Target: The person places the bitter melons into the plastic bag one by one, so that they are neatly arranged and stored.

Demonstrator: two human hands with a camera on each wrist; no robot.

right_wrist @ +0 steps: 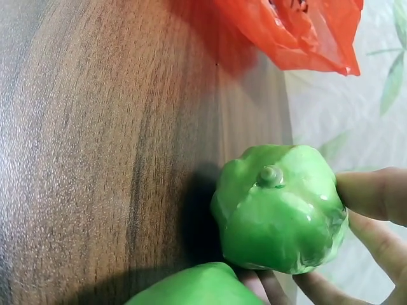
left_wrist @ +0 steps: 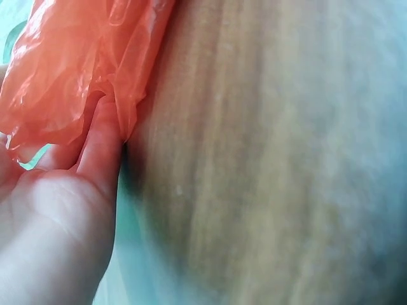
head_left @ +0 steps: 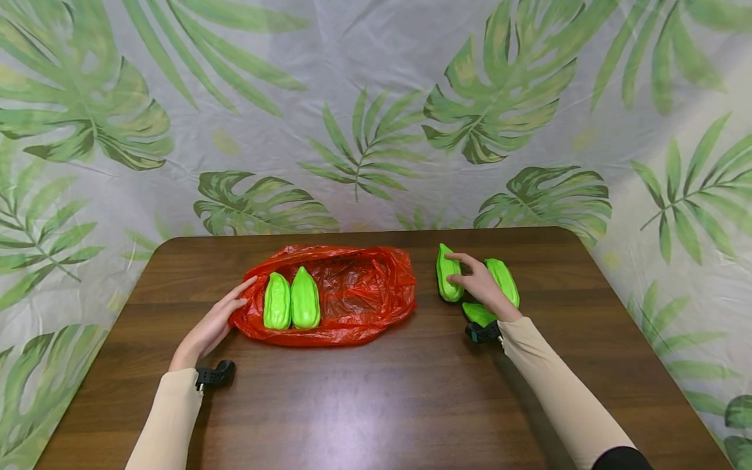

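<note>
The brown wooden table [head_left: 341, 418] shows its grain and a soft shine of light at the near side. Behind its far edge, and also beyond both sides, there is a pale cloth [head_left: 376, 65] printed with green leaves. Near the far edge, left of the middle, lies a red plastic bag [head_left: 358, 290] with its mouth wide; two gourds [head_left: 305, 300], green and ridged, are inside at its left end, close side by side. The left hand [head_left: 213, 326] touches this end; the plastic partly covers its fingers, so I cannot tell if they pinch it. The right hand [head_left: 480, 282] holds a green gourd [head_left: 450, 279] between thumb and fingers, near the far edge; whether it touches the wood, I cannot tell. Two other gourds [head_left: 504, 282] lie partly under this hand and wrist. A short strip of wood separates the bag from the held gourd; wider wood stretches toward the person and the right edge.
</note>
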